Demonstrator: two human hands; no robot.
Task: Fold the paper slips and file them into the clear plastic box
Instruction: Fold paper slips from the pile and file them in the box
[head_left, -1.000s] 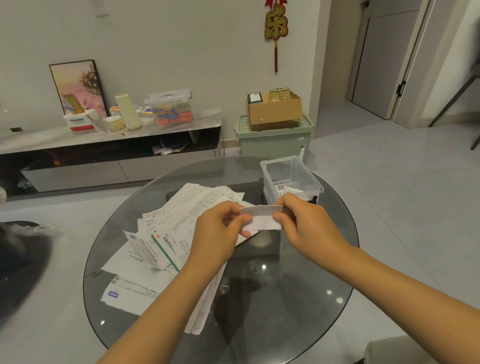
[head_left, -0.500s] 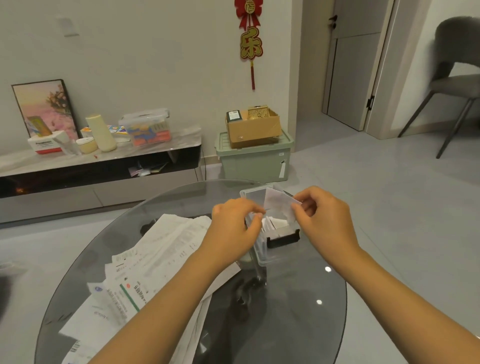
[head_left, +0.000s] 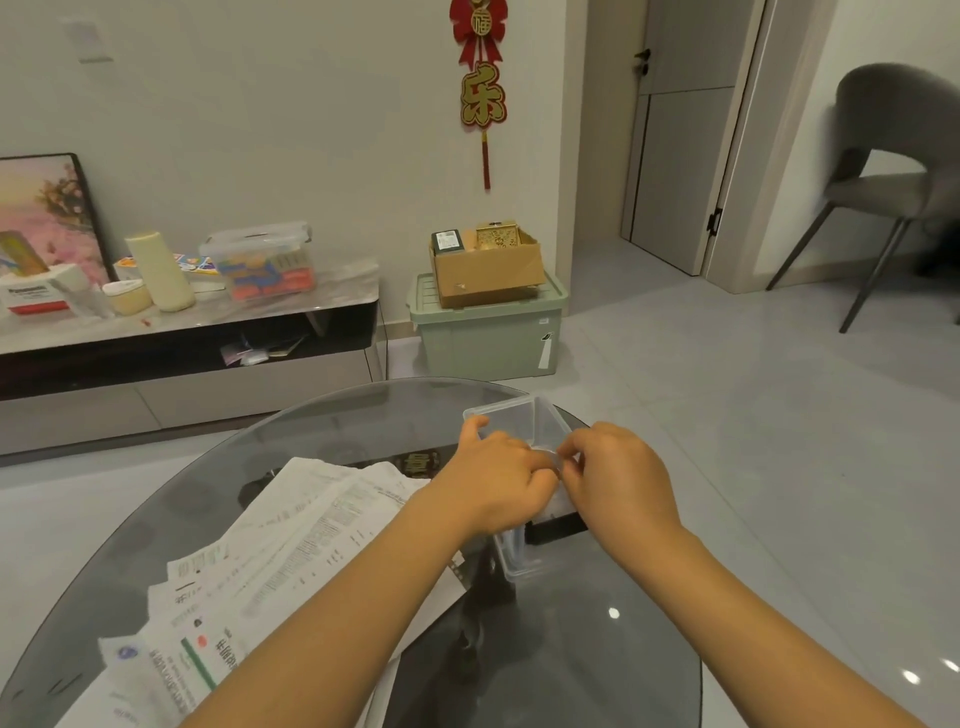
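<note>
Since a second ago both hands have carried the folded slip down into the clear rectangular plastic box (head_left: 540, 415). Left hand (head_left: 498, 475) and right hand (head_left: 621, 470) curl together above it; the slip beneath their fingertips is hidden, grip unclear. White printed paper slips (head_left: 291, 551) lie left of the left fingers on the round smoked-glass table (head_left: 597, 649).

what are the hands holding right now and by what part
It cannot be told for sure. Both hands, left and right, are curled together over the clear plastic box, and whatever they hold is hidden.
</note>
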